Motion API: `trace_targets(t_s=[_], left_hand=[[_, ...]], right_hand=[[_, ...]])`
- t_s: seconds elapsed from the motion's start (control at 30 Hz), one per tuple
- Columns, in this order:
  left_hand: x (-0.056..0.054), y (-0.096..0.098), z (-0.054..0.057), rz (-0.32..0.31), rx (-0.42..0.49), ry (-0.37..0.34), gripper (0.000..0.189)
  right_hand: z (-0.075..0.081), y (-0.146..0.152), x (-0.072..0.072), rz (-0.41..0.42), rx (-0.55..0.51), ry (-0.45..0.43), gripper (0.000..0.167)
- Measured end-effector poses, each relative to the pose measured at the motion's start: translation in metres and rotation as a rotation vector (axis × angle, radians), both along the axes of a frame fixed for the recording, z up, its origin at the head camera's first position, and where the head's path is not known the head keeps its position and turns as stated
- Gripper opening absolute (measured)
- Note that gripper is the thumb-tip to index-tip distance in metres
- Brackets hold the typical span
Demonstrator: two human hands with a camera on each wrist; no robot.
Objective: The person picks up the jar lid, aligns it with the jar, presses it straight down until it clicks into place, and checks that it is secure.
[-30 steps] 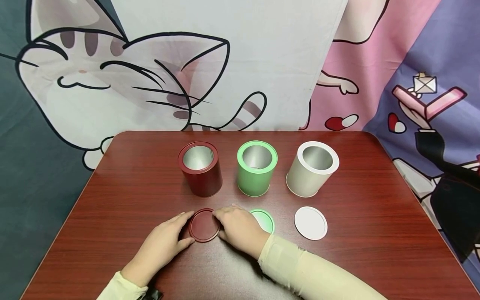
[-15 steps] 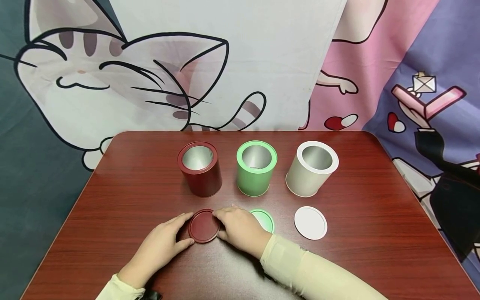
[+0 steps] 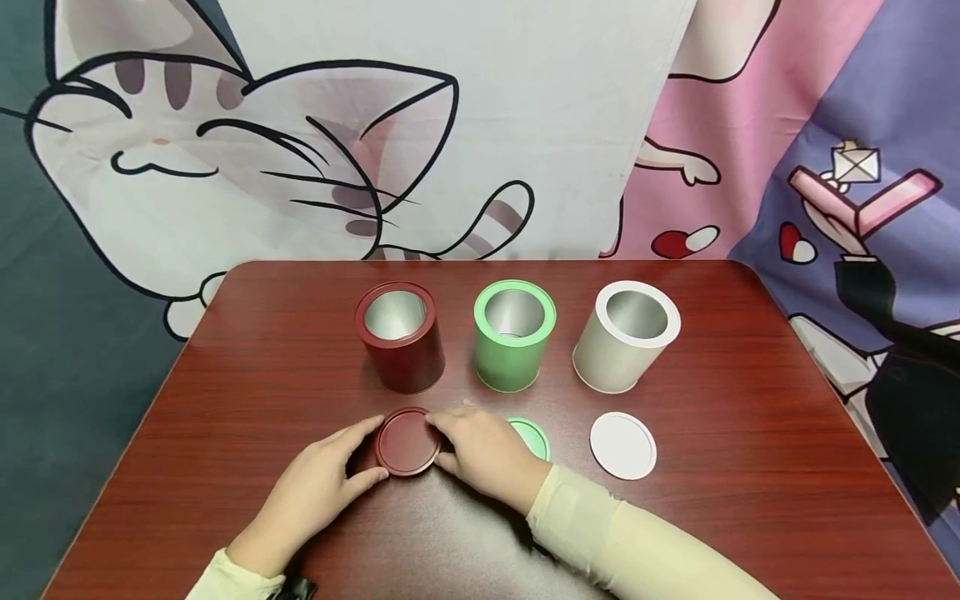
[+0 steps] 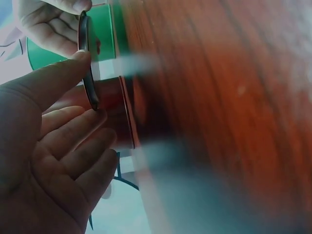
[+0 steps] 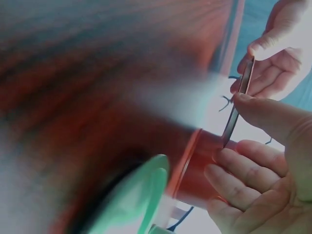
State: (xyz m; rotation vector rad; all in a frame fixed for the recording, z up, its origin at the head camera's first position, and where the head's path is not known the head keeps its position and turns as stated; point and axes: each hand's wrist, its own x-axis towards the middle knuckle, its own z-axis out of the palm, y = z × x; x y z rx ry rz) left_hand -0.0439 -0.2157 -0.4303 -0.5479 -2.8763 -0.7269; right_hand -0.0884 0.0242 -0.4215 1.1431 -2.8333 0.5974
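Observation:
A dark red round lid (image 3: 407,442) is held level between both hands, clear of the tabletop in the wrist views. My left hand (image 3: 315,479) pinches its left edge between thumb and fingertips; my right hand (image 3: 491,454) pinches the right edge the same way. Seen edge-on, the lid (image 4: 88,83) spans the two hands in the left wrist view. Behind it stands an uncovered dark red can (image 3: 405,362). A green lid (image 3: 534,437) lies on the table, partly hidden by my right hand.
An uncovered green can (image 3: 510,362) and an uncovered white can (image 3: 617,360) stand right of the red one, in a row. A white lid (image 3: 622,446) lies before the white can. The wooden table (image 3: 247,358) ends at a cartoon cloth backdrop.
Both hands have raised the red lid slightly off the table, and it has moved a little up in the head view. The cans and other lids stay put.

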Motion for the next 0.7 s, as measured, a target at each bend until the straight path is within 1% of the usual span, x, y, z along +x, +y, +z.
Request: trace_targets(t_s=[0.17, 0.3, 0.43, 0.53, 0.7], left_hand=[[0.0, -0.002, 0.005, 0.004, 0.022, 0.043, 0.064], [-0.001, -0.003, 0.009, -0.001, 0.04, 0.075, 0.065], [-0.001, -0.004, 0.011, -0.007, 0.054, 0.078, 0.065], [-0.001, -0.004, 0.013, -0.011, 0.067, 0.077, 0.065], [-0.001, -0.004, 0.015, -0.02, 0.083, 0.101, 0.066]], right_hand=[[0.008, 0.0, -0.002, 0.01, -0.018, 0.009, 0.04], [0.015, 0.001, -0.002, 0.004, -0.022, 0.022, 0.042], [0.019, 0.001, -0.001, 0.006, -0.045, 0.041, 0.042], [0.022, 0.002, -0.001, 0.004, -0.066, 0.038, 0.044], [0.028, 0.003, 0.0, -0.006, -0.067, -0.003, 0.052]])
